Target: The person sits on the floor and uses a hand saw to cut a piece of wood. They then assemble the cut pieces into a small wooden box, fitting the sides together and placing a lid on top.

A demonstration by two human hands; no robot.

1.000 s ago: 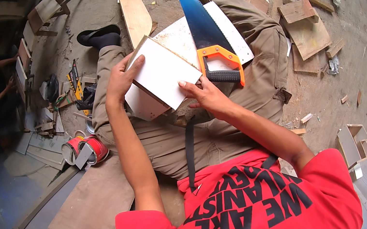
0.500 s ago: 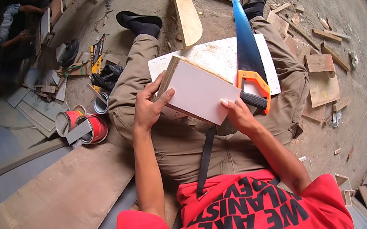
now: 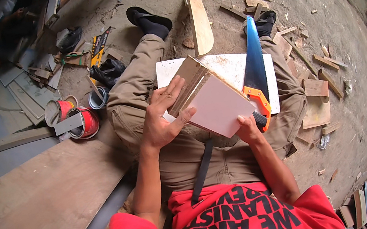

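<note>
- You hold the white-faced wooden piece (image 3: pixel 222 106) above your lap, overlapping the white board's near edge; its long axis slants from upper left to lower right.
- Your left hand (image 3: pixel 163 116) clasps its left side, thumb at the white face's corner, fingers stretched along the rough side; your right hand (image 3: pixel 249 128) pinches the lower-right corner.
- One saw (image 3: pixel 253 67) lies across the white board (image 3: pixel 233 62), blade pointing away, its handle crowding your right hand.
- Beyond: one round-ended plank (image 3: pixel 200 23).
- Left: two red cans (image 3: pixel 89 123), one small pail (image 3: pixel 98 99).
</note>
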